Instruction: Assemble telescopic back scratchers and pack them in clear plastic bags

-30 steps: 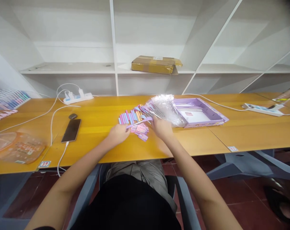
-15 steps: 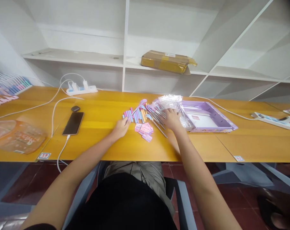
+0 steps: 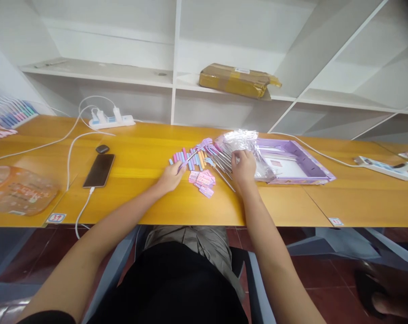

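Note:
My left hand is closed round the handle of a back scratcher, a metal rod with a purple claw-shaped head that points up and right. My right hand is curled, with fingertips pinched at the near edge of the clear plastic bags; what lies between them is partly hidden. Beside it lie several more metal-rod scratchers, one with a blue head. Pink, blue and orange handle tubes lie in a row beyond my left hand. Small pink printed cards are heaped between both hands.
A purple open box holding a few flat pieces stands right of the bags. A phone on a charging cable, a power strip and an orange bottle are to the left. A taped carton rests on the shelf behind.
My right hand has drawn its fingers in from lying spread over the plastic bags to a pinch at their edge. My left hand keeps the back scratcher. The view has shifted slightly.

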`<move>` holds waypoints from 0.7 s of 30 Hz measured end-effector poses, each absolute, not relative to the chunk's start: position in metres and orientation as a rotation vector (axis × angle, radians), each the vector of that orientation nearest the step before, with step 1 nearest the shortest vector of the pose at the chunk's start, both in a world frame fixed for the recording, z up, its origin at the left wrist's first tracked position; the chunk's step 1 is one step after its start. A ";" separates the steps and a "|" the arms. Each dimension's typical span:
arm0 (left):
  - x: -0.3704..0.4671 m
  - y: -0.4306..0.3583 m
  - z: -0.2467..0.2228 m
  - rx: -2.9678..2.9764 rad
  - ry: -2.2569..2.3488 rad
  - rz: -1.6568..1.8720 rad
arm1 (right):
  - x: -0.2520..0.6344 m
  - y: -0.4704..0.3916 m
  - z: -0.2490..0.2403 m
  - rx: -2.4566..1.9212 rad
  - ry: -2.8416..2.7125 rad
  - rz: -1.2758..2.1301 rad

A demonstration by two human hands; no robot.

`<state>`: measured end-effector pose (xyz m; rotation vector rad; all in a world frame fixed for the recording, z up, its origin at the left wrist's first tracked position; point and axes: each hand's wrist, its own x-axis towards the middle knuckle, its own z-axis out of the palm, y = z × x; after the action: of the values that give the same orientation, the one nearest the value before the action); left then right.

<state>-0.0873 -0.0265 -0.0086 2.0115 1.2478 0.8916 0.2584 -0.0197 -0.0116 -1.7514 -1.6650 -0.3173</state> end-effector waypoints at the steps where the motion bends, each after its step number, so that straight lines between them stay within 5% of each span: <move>1: -0.087 -0.027 -0.010 1.988 1.219 0.935 | 0.258 -0.020 -0.011 -1.705 -1.624 -0.283; 11: -0.088 -0.022 -0.021 1.923 1.056 1.205 | 0.264 -0.016 -0.001 -1.381 -1.038 0.009; 21: -0.086 -0.028 -0.012 2.058 1.005 1.095 | 0.261 -0.036 0.021 -0.620 -1.003 1.010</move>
<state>-0.0859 -0.0280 -0.0122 2.0579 1.0054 1.0949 0.2606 -0.0360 0.0213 -0.6197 -1.0030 1.0100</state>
